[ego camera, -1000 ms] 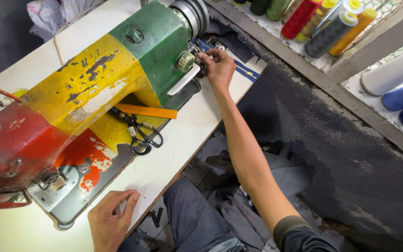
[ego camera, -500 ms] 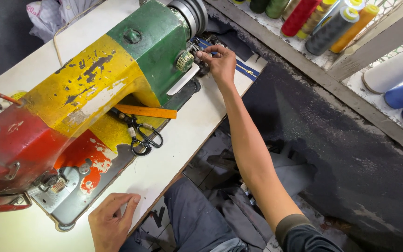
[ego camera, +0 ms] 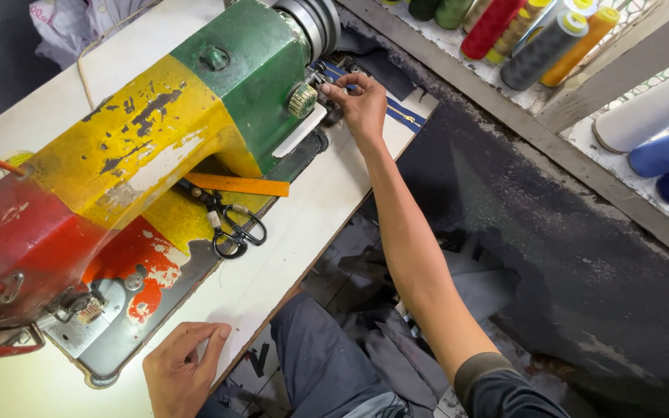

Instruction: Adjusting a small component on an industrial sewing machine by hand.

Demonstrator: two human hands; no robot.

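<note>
The small round knob (ego camera: 301,100) on the green end of the sewing machine (ego camera: 156,147) is just beside the right hand (ego camera: 361,104), whose grip is pinched narrow. The left hand (ego camera: 180,370) is laid flat and open on the table (ego camera: 296,232), far from the knob.

A pale worktable (ego camera: 303,232) carries a red, yellow and green sewing machine (ego camera: 141,162). Black-handled scissors (ego camera: 234,224) and an orange strip (ego camera: 238,184) rest on its base, at three o'clock of the yellow section.
</note>
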